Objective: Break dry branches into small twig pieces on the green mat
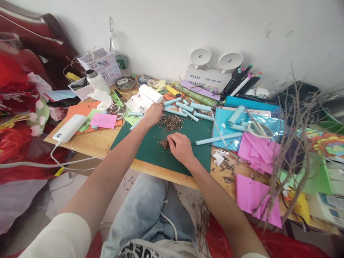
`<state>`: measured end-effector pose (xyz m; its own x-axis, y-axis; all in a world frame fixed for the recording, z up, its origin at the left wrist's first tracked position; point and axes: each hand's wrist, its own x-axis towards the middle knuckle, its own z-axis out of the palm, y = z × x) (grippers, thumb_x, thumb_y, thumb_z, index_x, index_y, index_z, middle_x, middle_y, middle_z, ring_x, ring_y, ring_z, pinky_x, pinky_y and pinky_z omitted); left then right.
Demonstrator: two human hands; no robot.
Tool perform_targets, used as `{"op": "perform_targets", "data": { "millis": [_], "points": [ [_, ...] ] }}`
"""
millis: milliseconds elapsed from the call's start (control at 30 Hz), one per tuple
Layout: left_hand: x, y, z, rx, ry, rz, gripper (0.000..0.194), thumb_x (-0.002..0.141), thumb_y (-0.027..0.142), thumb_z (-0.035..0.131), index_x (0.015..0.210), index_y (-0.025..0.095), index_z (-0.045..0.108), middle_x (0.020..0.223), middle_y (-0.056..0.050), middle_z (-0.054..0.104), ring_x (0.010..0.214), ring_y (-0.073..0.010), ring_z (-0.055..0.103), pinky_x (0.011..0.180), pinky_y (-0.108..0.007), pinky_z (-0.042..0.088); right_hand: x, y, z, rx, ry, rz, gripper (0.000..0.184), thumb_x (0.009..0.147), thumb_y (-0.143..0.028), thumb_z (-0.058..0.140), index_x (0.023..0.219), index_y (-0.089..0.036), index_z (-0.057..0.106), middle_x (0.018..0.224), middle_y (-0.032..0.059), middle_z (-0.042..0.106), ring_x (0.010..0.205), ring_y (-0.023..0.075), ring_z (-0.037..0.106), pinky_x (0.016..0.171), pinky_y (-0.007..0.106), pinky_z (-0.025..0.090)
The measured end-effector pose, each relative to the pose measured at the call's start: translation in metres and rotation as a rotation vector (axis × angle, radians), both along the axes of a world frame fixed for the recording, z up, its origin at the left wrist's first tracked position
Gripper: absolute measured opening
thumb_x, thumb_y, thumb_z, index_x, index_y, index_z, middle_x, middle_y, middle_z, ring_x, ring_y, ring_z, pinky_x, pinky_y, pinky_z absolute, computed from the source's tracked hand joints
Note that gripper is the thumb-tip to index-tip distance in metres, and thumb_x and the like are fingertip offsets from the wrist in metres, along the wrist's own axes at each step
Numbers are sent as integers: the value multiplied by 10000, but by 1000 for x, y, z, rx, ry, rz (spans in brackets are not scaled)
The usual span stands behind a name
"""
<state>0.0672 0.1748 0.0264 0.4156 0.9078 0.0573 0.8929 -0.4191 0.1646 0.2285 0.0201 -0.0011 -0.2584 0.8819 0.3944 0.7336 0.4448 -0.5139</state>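
A dark green cutting mat [145,148] lies before me on the wooden table. On it is a loose heap of dry brown shreds [172,122], with a smaller clump of brown shreds [163,143] nearer to me. My left hand [153,114] is closed at the left of the larger heap, fingertips pointing down and partly hidden. My right hand [180,146] is curled closed beside the smaller clump, touching its right side; what its fingers pinch is hidden. Several rolled light-blue paper tubes [200,106] lie behind the heap, and a longer blue tube [219,138] is at the right.
White paper roll [150,94] stands behind my left hand. At left lie a white power bank [70,128] with its cable and pink paper [104,121]. Scissors [256,126], crumpled pink paper [258,150] and bare twigs [292,150] crowd the right. A twin-headed lamp [208,77] stands against the wall.
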Motion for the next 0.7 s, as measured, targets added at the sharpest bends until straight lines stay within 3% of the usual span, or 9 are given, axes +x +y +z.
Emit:
{"op": "perform_targets", "data": {
  "millis": [200, 333, 700],
  "points": [
    [2, 0, -3, 38, -5, -11, 211, 862, 191, 543, 911, 103, 728, 1037, -164, 648, 1056, -278, 557, 939, -358, 449, 0, 0, 0, -12, 5, 11, 229, 968, -226, 475, 880, -198, 685, 876, 46, 714, 820, 182, 622, 742, 304, 393],
    [-5, 5, -2, -9, -48, 54, 209, 838, 185, 543, 921, 131, 727, 926, -126, 687, 930, -252, 607, 872, -339, 466, 0, 0, 2, -27, -4, 8, 225, 964, -227, 485, 870, -201, 688, 855, 46, 712, 807, 182, 620, 737, 304, 391],
    [-18, -3, 15, 1, -412, 64, 205, 770, 179, 603, 924, 174, 739, 806, -59, 734, 769, -205, 649, 812, -327, 485, 1, 0, 0, -16, 43, 0, 206, 952, -226, 492, 905, -195, 691, 890, 49, 719, 835, 192, 643, 768, 308, 436]
  ]
}}
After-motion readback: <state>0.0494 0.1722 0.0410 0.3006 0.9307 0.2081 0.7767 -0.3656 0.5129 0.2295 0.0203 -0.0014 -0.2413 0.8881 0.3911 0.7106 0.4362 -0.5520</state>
